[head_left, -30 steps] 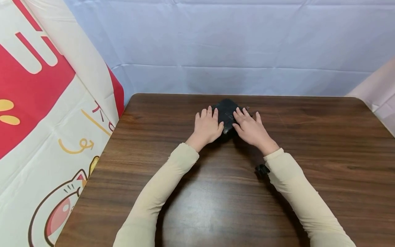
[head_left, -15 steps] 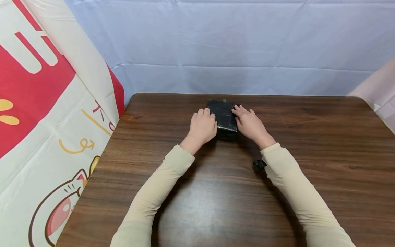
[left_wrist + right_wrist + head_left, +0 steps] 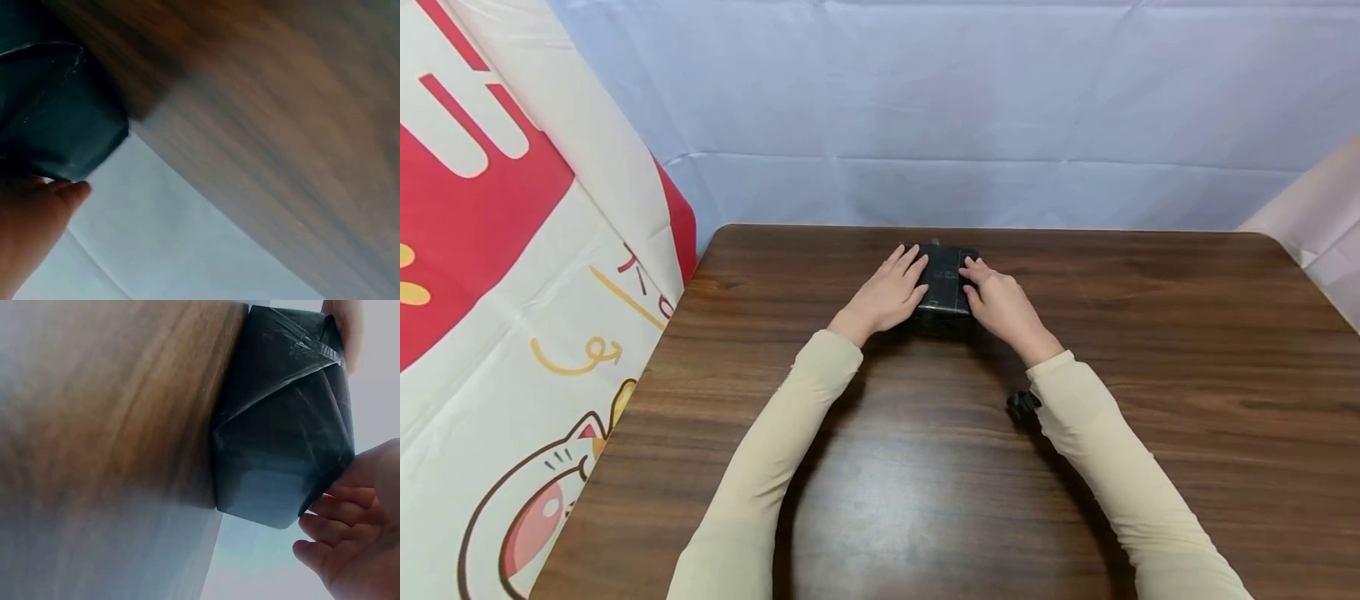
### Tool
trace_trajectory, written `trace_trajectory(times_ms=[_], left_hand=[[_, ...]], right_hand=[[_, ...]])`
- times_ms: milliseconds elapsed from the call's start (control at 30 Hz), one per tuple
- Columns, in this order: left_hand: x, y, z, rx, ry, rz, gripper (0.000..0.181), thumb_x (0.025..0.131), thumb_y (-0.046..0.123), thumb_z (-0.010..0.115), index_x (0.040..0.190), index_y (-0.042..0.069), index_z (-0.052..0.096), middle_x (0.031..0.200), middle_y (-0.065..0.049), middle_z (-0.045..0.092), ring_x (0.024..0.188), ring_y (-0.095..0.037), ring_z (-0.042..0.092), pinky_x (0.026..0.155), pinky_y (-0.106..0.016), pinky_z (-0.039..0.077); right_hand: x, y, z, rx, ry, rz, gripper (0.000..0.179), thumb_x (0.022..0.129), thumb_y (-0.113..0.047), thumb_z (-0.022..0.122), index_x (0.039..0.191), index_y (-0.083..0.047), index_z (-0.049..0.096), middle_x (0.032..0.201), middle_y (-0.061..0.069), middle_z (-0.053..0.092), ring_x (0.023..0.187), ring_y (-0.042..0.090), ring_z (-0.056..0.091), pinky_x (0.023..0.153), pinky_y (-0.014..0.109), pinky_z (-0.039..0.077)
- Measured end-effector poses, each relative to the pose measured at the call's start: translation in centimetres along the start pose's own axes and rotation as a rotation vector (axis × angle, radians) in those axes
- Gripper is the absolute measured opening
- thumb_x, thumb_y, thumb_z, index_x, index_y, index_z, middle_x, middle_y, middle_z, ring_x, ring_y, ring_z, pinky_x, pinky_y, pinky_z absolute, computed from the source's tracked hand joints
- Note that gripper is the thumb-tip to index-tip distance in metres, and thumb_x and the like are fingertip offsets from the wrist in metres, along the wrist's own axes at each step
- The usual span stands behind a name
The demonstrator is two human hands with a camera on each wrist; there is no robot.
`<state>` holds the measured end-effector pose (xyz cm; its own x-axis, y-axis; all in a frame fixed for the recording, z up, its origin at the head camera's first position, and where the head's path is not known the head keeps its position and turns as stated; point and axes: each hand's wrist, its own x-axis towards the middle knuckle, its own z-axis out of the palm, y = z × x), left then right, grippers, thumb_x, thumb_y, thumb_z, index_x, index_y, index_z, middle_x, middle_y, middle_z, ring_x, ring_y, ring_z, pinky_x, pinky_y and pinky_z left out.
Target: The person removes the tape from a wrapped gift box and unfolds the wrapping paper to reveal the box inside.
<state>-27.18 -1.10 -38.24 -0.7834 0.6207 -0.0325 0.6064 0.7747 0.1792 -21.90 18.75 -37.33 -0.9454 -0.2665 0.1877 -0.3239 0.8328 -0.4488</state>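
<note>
A box-shaped package [image 3: 944, 283] wrapped in shiny black plastic lies near the table's far edge, roughly square to it. My left hand [image 3: 885, 292] rests on its left side, fingers extended over the top. On the right side, the fingertips of my right hand [image 3: 1003, 307] touch the top edge, the fingers slightly bent. In the right wrist view, the folded and taped end of the black package [image 3: 281, 425] faces the camera, and the right hand [image 3: 362, 528] touches its edge without wrapping round it. The left wrist view shows the left hand [image 3: 37, 219] against the package [image 3: 62, 119].
The package sits on a brown wood-grain table [image 3: 880, 467]. A pale blue cloth [image 3: 955, 108] hangs behind the table, and a printed cloth [image 3: 490, 275] with red and white shapes hangs at the left. A small black device [image 3: 1022, 407] is at the right wrist.
The package has turned from a corner-forward angle to nearly square with the table edge and shifted slightly left. My left fingers, bent half a second ago, now lie straighter on it.
</note>
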Motion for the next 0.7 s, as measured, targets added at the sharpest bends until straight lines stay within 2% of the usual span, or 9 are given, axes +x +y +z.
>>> trace_trajectory(times_ms=[233,500,567,600,667,700], left_hand=[[-0.1,1.3,-0.1,0.1,0.007,-0.058,0.068,0.099,0.055,0.026,0.153,0.015,0.016,0.157,-0.01,0.011,0.143,-0.028,0.009,0.112,-0.042,0.019],[0.1,1.7,0.0,0.153,0.134,-0.073,0.066,0.096,0.06,0.031,0.145,0.018,0.037,0.146,-0.011,0.031,0.13,-0.027,0.029,0.105,-0.042,0.026],[0.2,1.7,0.1,0.137,0.152,-0.074,0.064,0.096,0.058,0.033,0.145,0.017,0.038,0.145,-0.011,0.031,0.132,-0.027,0.028,0.107,-0.044,0.023],[0.3,1.7,0.2,0.126,0.147,-0.076,0.064,0.097,0.057,0.033,0.146,0.016,0.035,0.148,-0.011,0.029,0.134,-0.028,0.025,0.11,-0.044,0.02],[0.3,1.7,0.4,0.088,0.115,-0.074,0.066,0.098,0.054,0.033,0.15,0.016,0.025,0.153,-0.011,0.019,0.141,-0.027,0.015,0.113,-0.045,0.012],[0.4,1.7,0.4,0.067,0.093,-0.072,0.066,0.099,0.053,0.031,0.152,0.016,0.02,0.156,-0.01,0.014,0.143,-0.026,0.009,0.114,-0.046,0.008]], right_hand=[[0.2,0.9,-0.6,-0.006,-0.031,0.012,0.039,0.099,-0.002,0.045,0.136,0.008,0.045,0.147,0.021,0.032,0.135,0.035,0.031,0.102,0.05,0.035],[0.2,1.7,-0.9,0.005,-0.031,0.01,0.039,0.098,-0.001,0.045,0.137,0.005,0.046,0.146,0.018,0.036,0.132,0.035,0.036,0.1,0.049,0.037],[0.2,1.7,-0.9,0.008,-0.018,0.009,0.039,0.098,-0.001,0.046,0.137,0.004,0.046,0.146,0.019,0.036,0.113,0.034,0.056,0.091,0.046,0.046],[0.2,1.6,-0.9,0.01,-0.01,0.01,0.039,0.098,-0.002,0.046,0.137,0.004,0.047,0.146,0.019,0.037,0.099,0.032,0.062,0.083,0.044,0.049],[0.1,1.6,-0.8,0.021,0.011,0.016,0.039,0.098,-0.002,0.047,0.136,0.005,0.047,0.144,0.02,0.039,0.077,0.03,0.062,0.072,0.041,0.049],[0.1,1.6,-0.8,0.03,0.025,0.022,0.039,0.098,-0.002,0.047,0.136,0.005,0.047,0.143,0.02,0.04,0.074,0.03,0.061,0.07,0.041,0.048]])
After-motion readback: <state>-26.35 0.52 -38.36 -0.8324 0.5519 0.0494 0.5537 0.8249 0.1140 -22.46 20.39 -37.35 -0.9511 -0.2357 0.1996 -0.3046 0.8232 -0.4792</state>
